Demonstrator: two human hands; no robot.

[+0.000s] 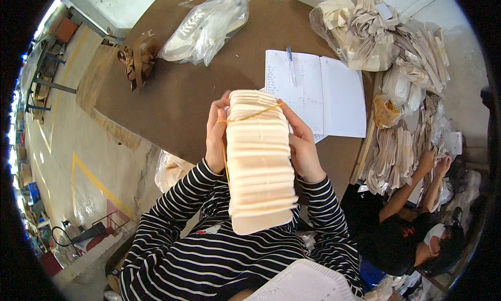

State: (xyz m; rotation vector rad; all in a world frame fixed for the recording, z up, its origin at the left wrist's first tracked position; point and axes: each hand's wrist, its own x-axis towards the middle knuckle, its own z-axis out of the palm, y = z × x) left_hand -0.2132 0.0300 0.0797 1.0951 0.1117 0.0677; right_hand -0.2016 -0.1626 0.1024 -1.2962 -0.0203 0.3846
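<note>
A long stack of cream, soft-looking flat pieces with rounded ends [261, 160] is held up in front of my chest, over the table's near edge. My left hand [214, 139] grips its left side near the top, fingers wrapped round the edge. My right hand [305, 152] closes on its right side. A yellow rubber band [255, 115] runs slantwise across the upper part of the stack, from my left fingers to my right fingertips. Part of the band hangs down along the stack's left side. The back of the stack is hidden.
An open notebook [342, 103] with a blue pen [290, 66] lies on the brown table [209, 87]. Beyond are a bagged white shoe [206, 29] and brown scraps [138, 63]. Bagged cream pieces [360, 35] fill the right side, where another person [412, 238] works.
</note>
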